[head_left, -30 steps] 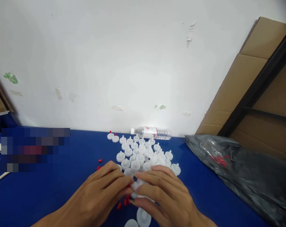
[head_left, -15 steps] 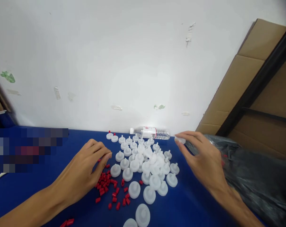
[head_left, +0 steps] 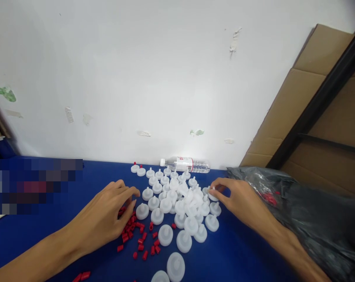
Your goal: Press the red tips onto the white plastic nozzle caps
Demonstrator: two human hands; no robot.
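Observation:
At the right edge of a pile of white nozzle caps [head_left: 184, 241], my right hand [head_left: 234, 196] pinches one white nozzle cap [head_left: 213, 197] between thumb and fingers, its nozzle upward. Whether that cap touches the table I cannot tell. My left hand [head_left: 107, 211] hovers over the small red caps [head_left: 131, 226], its fingers curved and the thumb a little apart from the index finger. Nothing shows between them, though the palm side is hidden. Two white nozzle caps with red tips [head_left: 141, 171] stand at the back left of the pile.
A clear plastic bottle [head_left: 185, 164] lies on its side against the white wall [head_left: 165, 78]. On the right is a black plastic bag [head_left: 312, 219], with red pieces [head_left: 268, 198] showing through a clear part. Cardboard [head_left: 285, 105] leans behind it. The tabletop [head_left: 101, 266] is blue.
My right hand has come down and left with the white nozzle cap to the pile's edge. My left thumb and index finger have parted slightly over the red caps.

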